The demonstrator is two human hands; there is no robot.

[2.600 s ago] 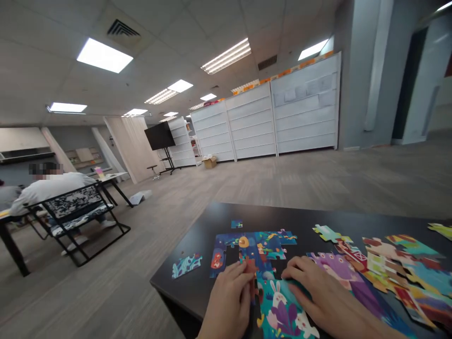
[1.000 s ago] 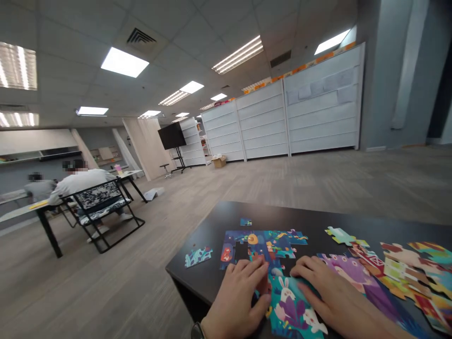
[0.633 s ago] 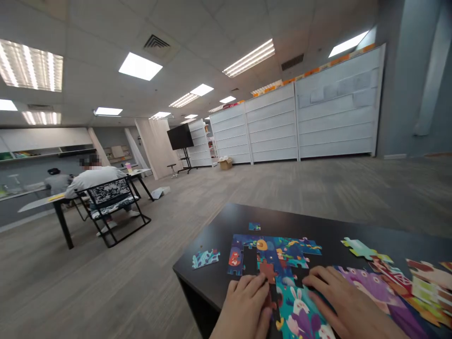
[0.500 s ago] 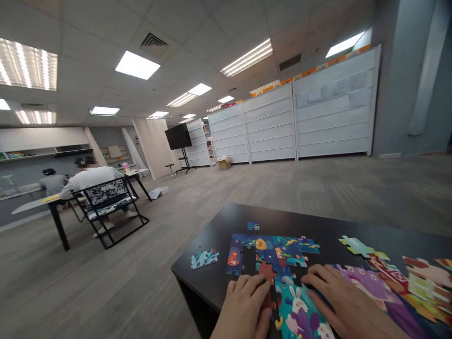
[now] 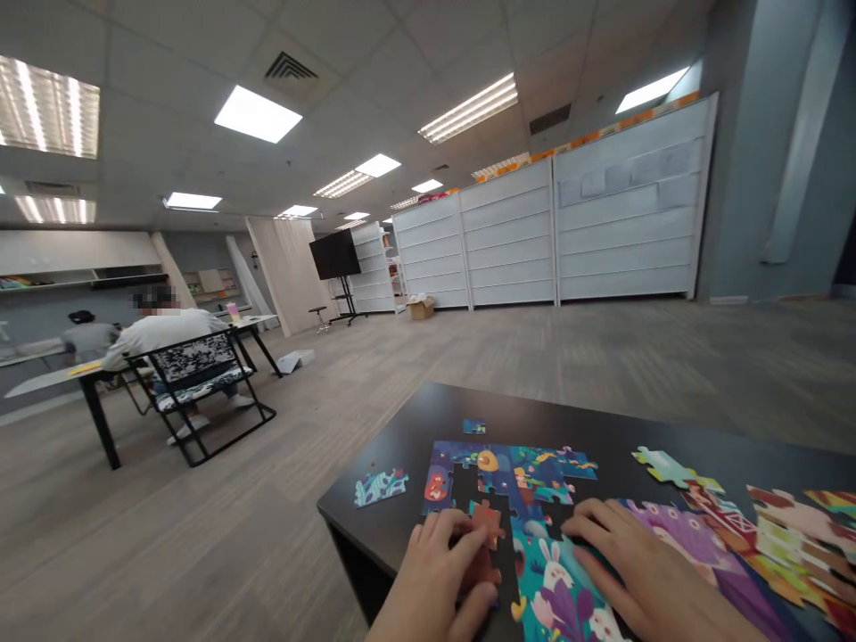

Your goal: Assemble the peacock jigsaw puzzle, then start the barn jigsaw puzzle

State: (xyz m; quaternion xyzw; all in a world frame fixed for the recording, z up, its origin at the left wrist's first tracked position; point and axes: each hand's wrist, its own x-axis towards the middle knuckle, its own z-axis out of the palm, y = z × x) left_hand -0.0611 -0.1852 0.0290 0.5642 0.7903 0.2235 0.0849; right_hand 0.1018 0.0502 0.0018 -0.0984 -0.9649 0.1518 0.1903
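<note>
My left hand point(image 5: 438, 566) is curled around reddish-brown jigsaw puzzle pieces point(image 5: 487, 524), its fingertips and thumb at their left side. To their right lies the partly joined puzzle point(image 5: 552, 580), with a white rabbit and purple leaves on teal. Its dark blue upper part point(image 5: 514, 477) has gaps where the black table shows. My right hand point(image 5: 632, 562) rests on the puzzle's right side, fingers stretched out and apart. Beyond that hand are a purple patterned section point(image 5: 675, 535) and a piece with a red barn point(image 5: 726, 517). Part of the brown pieces is hidden under my left fingers.
The black table point(image 5: 381, 446) also bears a blue-white leafy piece point(image 5: 381, 488) at its left and a small blue piece point(image 5: 474, 427) farther back. Pale green pieces point(image 5: 669, 467) lie to the right. A person point(image 5: 174, 330) sits at another table, far left.
My left hand has shifted slightly left, and the brown pieces have moved a little away from the blue part. The view has turned slightly; my right hand stays on the puzzle.
</note>
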